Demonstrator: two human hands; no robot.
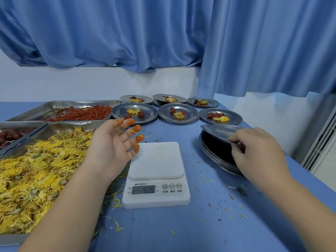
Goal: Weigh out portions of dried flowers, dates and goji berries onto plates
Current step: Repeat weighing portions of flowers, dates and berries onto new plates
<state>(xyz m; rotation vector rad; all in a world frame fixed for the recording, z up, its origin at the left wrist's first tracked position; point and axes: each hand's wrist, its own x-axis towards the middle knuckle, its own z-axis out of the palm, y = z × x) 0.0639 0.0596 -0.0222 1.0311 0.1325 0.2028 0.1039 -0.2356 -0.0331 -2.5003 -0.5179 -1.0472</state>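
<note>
On a blue table (163,231), seen from the head camera looking down over both forearms, a white kitchen scale (156,159) sits in the middle with nothing on its platform. Its display shows digits, too blurred to read with confidence.

To the left are three steel trays: dried yellow flowers (36,171) nearest, dark dates (11,134) behind them at the edge, and red goji berries (83,114) farther back. Beyond the scale, filled plates (118,111) stand in two rows, each with a small portion of all three.

The left hand (112,144) hovers palm-up between the flower tray and the scale's far left corner. Its fingers are spread and it holds nothing. The fingertips (139,137) are stained orange.

The right hand (254,150) is curled around the near rim of the top plate (220,130), tipping it up off a stack of plates (218,165) just right of the scale.

The scale lies to the left of the lifted plate, near it and between the two hands. The right hand is the nearer one and already has the plate, so a short sideways carry would likely set it on the platform for the next portion. The plate is tilted and would need levelling to sit flat.
</note>
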